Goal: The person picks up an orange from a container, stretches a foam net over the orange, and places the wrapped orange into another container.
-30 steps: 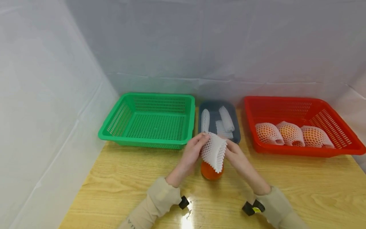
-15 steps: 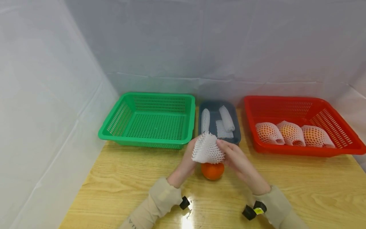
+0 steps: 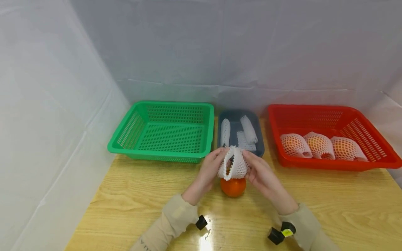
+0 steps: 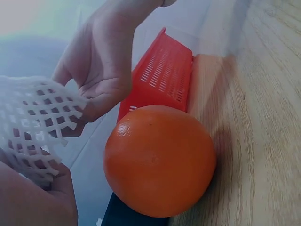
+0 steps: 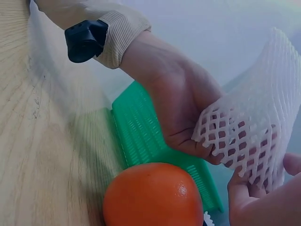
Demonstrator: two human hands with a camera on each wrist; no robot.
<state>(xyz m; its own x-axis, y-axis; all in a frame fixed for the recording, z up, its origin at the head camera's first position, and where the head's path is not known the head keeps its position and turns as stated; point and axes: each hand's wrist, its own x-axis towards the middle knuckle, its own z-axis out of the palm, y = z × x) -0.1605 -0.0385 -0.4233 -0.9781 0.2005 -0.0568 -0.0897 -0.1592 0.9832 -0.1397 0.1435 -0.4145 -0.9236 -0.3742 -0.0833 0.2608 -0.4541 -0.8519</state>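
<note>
A white foam fruit net (image 3: 242, 169) is held between both hands just above a bare orange (image 3: 233, 188) on the table. Its mouth gapes toward the head camera as a tall oval. My left hand (image 3: 208, 168) pinches the net's left side, and my right hand (image 3: 261, 174) grips the right side. In the left wrist view, the net (image 4: 37, 117) is stretched between the two hands, and the orange (image 4: 160, 160) stands apart from them. The right wrist view shows fingers (image 5: 242, 190) at the net's lower edge, beside the orange (image 5: 153, 197).
Behind the hands, a dark blue tray (image 3: 233, 122) holds several folded foam nets (image 3: 249, 129). A green basket (image 3: 176, 157) stands at the left. The red basket (image 3: 320, 164) at the right contains 3 netted fruits (image 3: 318, 145). White sheeting (image 3: 188, 52) surrounds the wooden table (image 3: 132, 195).
The foam net has turned in the hands and been spread, so its flattened mouth now gapes. Both hands have shifted slightly around it. The orange stays in place.
</note>
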